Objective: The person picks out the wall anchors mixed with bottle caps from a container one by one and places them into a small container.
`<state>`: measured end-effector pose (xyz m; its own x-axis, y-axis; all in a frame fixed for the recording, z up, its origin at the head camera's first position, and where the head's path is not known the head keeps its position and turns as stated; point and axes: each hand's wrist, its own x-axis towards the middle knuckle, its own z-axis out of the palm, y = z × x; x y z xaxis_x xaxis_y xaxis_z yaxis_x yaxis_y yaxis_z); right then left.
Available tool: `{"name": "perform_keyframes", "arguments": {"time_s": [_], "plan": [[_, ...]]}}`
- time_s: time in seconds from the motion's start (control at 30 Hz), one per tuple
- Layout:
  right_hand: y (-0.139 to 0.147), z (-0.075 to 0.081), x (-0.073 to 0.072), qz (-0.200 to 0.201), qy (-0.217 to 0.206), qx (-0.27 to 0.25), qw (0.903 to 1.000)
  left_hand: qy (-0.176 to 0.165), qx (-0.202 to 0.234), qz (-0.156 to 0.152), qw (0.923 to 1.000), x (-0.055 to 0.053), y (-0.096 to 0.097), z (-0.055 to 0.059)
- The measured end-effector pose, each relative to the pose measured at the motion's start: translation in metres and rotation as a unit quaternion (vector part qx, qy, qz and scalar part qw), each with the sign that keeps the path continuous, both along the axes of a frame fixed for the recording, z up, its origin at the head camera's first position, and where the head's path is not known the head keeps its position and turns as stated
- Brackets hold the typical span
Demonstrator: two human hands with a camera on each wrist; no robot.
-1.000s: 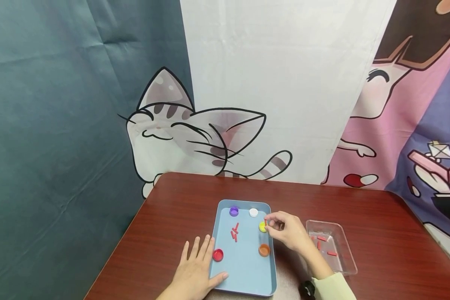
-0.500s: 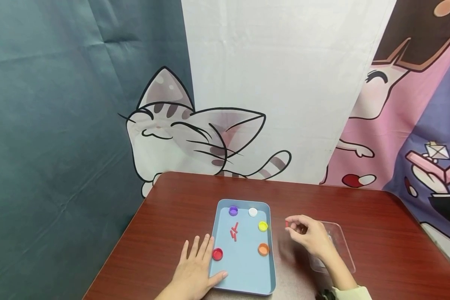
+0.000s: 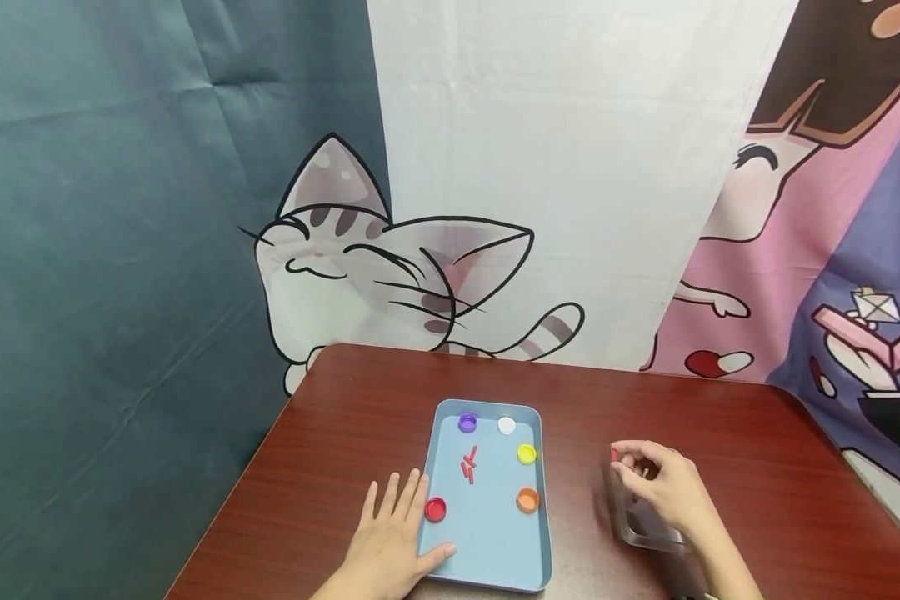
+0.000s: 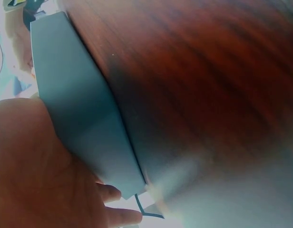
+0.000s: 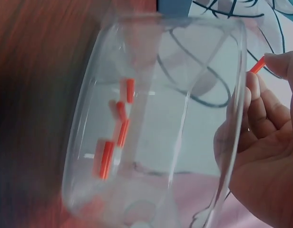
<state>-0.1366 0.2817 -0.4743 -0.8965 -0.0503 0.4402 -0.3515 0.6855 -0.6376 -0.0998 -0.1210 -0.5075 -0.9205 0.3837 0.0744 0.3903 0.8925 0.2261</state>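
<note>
My right hand (image 3: 667, 487) pinches a short red stick (image 5: 257, 64) between thumb and fingertips, over the far left part of a clear plastic box (image 5: 177, 156). Several more red sticks (image 5: 106, 160) lie in the box, as the right wrist view shows. In the head view, the hand covers much of the box. My left hand (image 3: 392, 542) rests with spread, straight fingers along the left edge of a light blue tray (image 3: 487, 554), its thumb over the rim. Several red sticks (image 3: 469, 461) lie loosely grouped inside that tray.
Small round caps sit in the tray: a purple one (image 3: 467, 422) and a white one (image 3: 506, 425) at the far end, a yellow (image 3: 527, 454) and an orange one (image 3: 527, 500) at right, a red one (image 3: 435, 509) by my left hand. A printed curtain (image 3: 570, 183) hangs behind the table.
My right hand has moved right, from beside the yellow cap to over the clear box, still pinching a red stick. My left hand and the tray have stayed in place.
</note>
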Motion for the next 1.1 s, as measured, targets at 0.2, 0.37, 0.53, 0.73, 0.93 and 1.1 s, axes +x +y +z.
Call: {"name": "perform_keyframes", "arguments": {"time_s": [0.2, 0.37, 0.53, 0.73, 0.93, 1.1], "plan": [[0.013, 0.001, 0.009, -0.02, -0.011, 0.006, 0.9997, -0.004, -0.002, 0.002, 1.0, -0.001, 0.0, 0.0], [0.02, -0.001, 0.014, -0.03, -0.01, 0.007, 0.9995, -0.006, -0.002, 0.002, 1.0, -0.001, 0.0, 0.0], [0.026, -0.002, 0.016, -0.036, -0.006, 0.015, 0.9992, -0.004, -0.003, 0.002, 1.0, -0.001, 0.0, 0.0], [0.031, -0.004, 0.02, -0.044, -0.006, 0.021, 0.9988, 0.001, -0.004, 0.001, 1.0, -0.001, 0.0, 0.0], [0.035, -0.006, 0.024, -0.055, -0.015, 0.024, 0.9981, 0.001, -0.002, 0.002, 1.0, 0.0, 0.001, 0.001], [0.036, -0.005, 0.025, -0.065, -0.022, 0.025, 0.9973, -0.002, 0.0, 0.001, 1.0, 0.001, 0.001, 0.002]]}}
